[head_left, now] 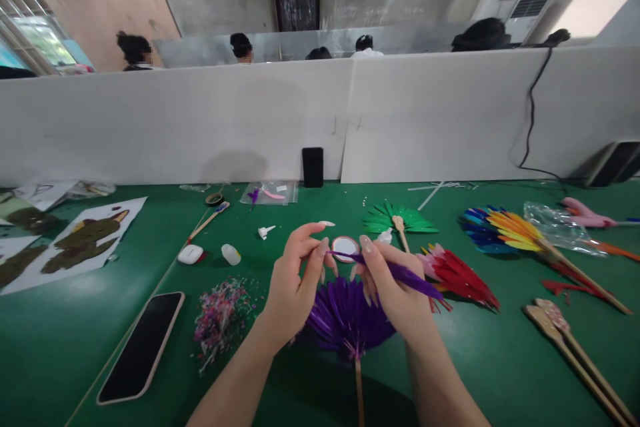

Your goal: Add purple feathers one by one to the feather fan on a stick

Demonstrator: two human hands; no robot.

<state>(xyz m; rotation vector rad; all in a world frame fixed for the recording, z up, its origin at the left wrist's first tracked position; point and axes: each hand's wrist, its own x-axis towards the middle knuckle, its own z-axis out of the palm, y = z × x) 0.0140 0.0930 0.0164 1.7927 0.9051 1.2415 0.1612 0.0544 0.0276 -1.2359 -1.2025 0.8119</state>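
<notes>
Between my two hands is a purple feather (413,279), its thin quill pointing left. My right hand (393,280) pinches it along the shaft, and the wide vane sticks out to the right. The thumb and fingertips of my left hand (300,273) are closed at the quill's tip, with the index finger raised. Below the hands lies a purple feather fan (347,317) on a wooden stick, partly covered by my fingers. Just behind the fingertips sits a small round white dish (345,249) with a reddish rim, next to a white bottle tip (385,235).
A heap of feather scraps (223,317) and a phone (143,347) lie left. Green (400,219), red (463,277) and blue-yellow feather fans (515,230) lie right, near wooden sticks (560,327). A white partition (200,120) closes the table's back; people sit beyond it.
</notes>
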